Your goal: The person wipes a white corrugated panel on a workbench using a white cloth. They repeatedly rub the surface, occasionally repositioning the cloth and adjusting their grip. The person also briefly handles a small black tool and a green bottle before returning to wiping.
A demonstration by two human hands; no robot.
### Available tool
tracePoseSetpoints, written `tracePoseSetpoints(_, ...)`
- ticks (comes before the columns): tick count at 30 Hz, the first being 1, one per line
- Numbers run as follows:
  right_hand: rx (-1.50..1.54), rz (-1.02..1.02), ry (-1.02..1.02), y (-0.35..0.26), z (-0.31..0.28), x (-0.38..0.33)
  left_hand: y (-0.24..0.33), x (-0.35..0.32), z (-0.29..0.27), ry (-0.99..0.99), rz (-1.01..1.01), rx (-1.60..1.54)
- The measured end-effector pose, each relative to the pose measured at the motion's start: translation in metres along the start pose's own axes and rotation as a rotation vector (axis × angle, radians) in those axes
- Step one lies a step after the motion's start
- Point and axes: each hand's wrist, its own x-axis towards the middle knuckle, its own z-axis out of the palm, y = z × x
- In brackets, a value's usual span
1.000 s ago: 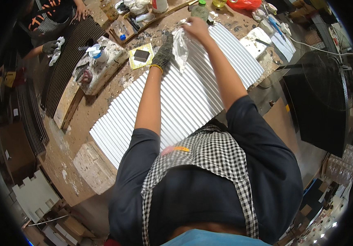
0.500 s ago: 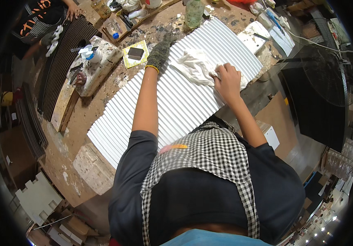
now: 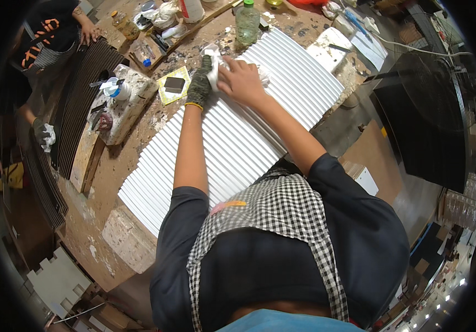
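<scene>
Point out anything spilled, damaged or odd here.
The tabletop around the white ribbed panel is spattered and stained, possibly with paint. Also odd: only the left hand is gloved; the right hand is bare.

Over at the far left I see big orange lettering (image 3: 48, 25) across a co-worker's black top (image 3: 63, 12), tipped sideways and broken by folds, so the wording is unclear to me. At the far side, a white container (image 3: 192, 11) has red marking, cut off and too small to read. Nothing else is legible from here.
</scene>
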Motion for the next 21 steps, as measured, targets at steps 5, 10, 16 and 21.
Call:
tracePoseSetpoints(5,0.230,0.091,-0.264,0.043,-0.048,-0.003,0.017,-0.005,0.007,-0.010,0.049,0.277)
tracePoseSetpoints(10,-0.570,0.443,-0.851,0.035,-0.188,-0.010,0.033,-0.016,-0.009,-0.021,0.042,0.393)
tracePoseSetpoints(16,-0.306,0.191,-0.534,0.014,-0.131,-0.037,0.067,-0.018,-0.006,-0.047,0.002,0.294)
tracePoseSetpoints(21,-0.016,-0.036,-0.099,0.020,-0.078,-0.095,0.051,-0.016,-0.004,-0.024,0.033,0.338)
